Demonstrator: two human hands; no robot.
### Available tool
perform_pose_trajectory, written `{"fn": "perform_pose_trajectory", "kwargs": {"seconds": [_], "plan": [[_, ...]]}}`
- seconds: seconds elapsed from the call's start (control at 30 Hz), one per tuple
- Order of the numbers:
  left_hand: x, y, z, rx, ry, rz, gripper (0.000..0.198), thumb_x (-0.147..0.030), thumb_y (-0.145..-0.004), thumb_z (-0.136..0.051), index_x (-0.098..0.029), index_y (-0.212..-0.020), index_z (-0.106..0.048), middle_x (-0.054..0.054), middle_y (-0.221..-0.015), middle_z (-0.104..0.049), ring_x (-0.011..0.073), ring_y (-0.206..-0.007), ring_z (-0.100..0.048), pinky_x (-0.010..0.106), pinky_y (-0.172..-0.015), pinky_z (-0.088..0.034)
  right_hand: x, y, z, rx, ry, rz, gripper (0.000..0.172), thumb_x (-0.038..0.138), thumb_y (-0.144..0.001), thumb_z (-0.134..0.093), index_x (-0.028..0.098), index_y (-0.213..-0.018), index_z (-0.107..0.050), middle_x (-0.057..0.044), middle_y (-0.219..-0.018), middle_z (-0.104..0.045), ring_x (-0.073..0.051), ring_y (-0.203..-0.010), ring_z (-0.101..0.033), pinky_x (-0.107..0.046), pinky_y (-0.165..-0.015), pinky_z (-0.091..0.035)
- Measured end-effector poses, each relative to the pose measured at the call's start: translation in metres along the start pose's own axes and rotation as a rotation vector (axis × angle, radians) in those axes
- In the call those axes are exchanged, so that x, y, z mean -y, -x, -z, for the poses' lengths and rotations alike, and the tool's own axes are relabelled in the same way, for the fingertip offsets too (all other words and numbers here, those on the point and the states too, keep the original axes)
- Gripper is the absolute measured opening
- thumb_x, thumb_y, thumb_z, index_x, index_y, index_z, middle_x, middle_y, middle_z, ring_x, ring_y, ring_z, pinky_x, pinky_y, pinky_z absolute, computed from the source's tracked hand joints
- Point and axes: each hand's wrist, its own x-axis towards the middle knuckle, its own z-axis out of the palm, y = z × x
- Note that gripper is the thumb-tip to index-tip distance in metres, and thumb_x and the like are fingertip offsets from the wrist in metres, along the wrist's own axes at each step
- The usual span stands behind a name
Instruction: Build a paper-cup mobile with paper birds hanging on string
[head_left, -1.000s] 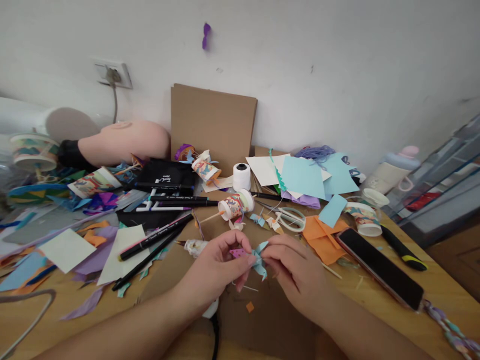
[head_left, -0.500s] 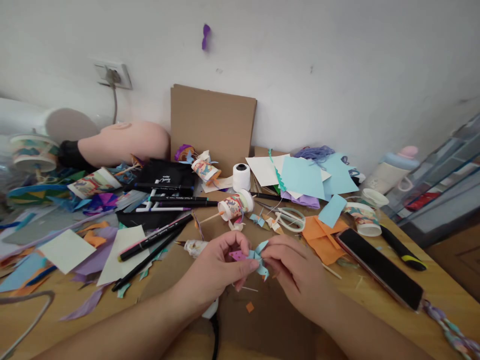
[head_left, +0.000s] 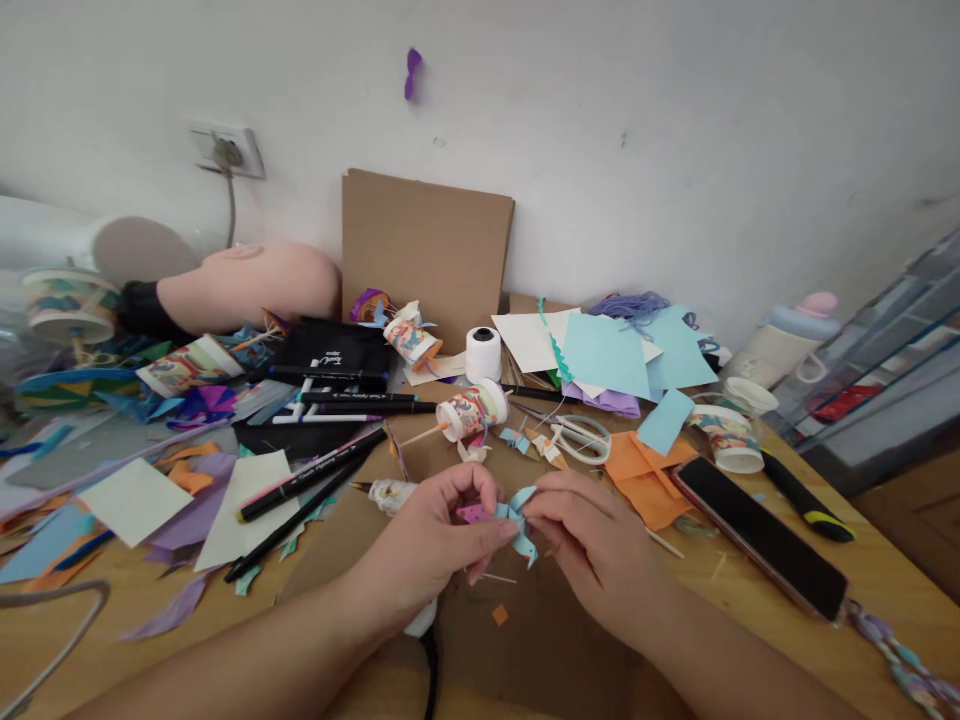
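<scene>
Between both hands is a small light-blue folded paper bird (head_left: 523,543), with a purple-pink dotted paper piece (head_left: 471,513) at its left end. My left hand (head_left: 442,530) pinches the bird between thumb and fingers. The fingers of my right hand (head_left: 592,540) close on its right side, near the raised blue wing. Below the hands, a thin white stick (head_left: 499,577) and an orange paper square (head_left: 500,615) show over the brown cardboard (head_left: 525,660). A glue gun (head_left: 391,495) is partly hidden behind my left hand.
Scissors (head_left: 583,438), a patterned paper cup (head_left: 472,410) on a stick and a white thread spool (head_left: 482,355) lie beyond the hands. Markers (head_left: 315,475) and paper scraps spread left. A phone (head_left: 761,535) and orange paper (head_left: 637,480) lie right.
Both hands keep hold of the paper bird in nearly the same place. The purple-pink piece and the wing have shifted very slightly.
</scene>
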Motion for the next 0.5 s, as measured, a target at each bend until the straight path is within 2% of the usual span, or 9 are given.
{"fn": "perform_pose_trajectory", "kwargs": {"seconds": [0.33, 0.5], "plan": [[-0.0037, 0.0006, -0.0040, 0.039, 0.127, 0.093, 0.042, -0.030, -0.066, -0.084, -0.019, -0.067, -0.043, -0.011, -0.045, -0.044, 0.0015, -0.034, -0.034, 0.013, -0.037, -0.025, -0.0009, -0.0021, 0.0023, 0.016, -0.049, -0.005, 0.018, 0.013, -0.097, -0.046, 0.021, -0.093, -0.062, -0.005, -0.091, -0.065, -0.016, -0.084, -0.061, -0.027, -0.074, -0.052], [-0.0056, 0.0006, -0.0043, 0.052, 0.198, 0.109, 0.039, -0.027, -0.066, -0.084, -0.019, -0.069, -0.047, -0.011, -0.045, -0.044, 0.0015, -0.036, -0.034, 0.012, -0.037, -0.028, -0.0018, -0.0014, 0.0022, 0.014, -0.051, -0.008, 0.018, 0.012, -0.097, -0.047, 0.021, -0.095, -0.062, -0.006, -0.092, -0.065, -0.015, -0.083, -0.060, -0.027, -0.074, -0.051]]}}
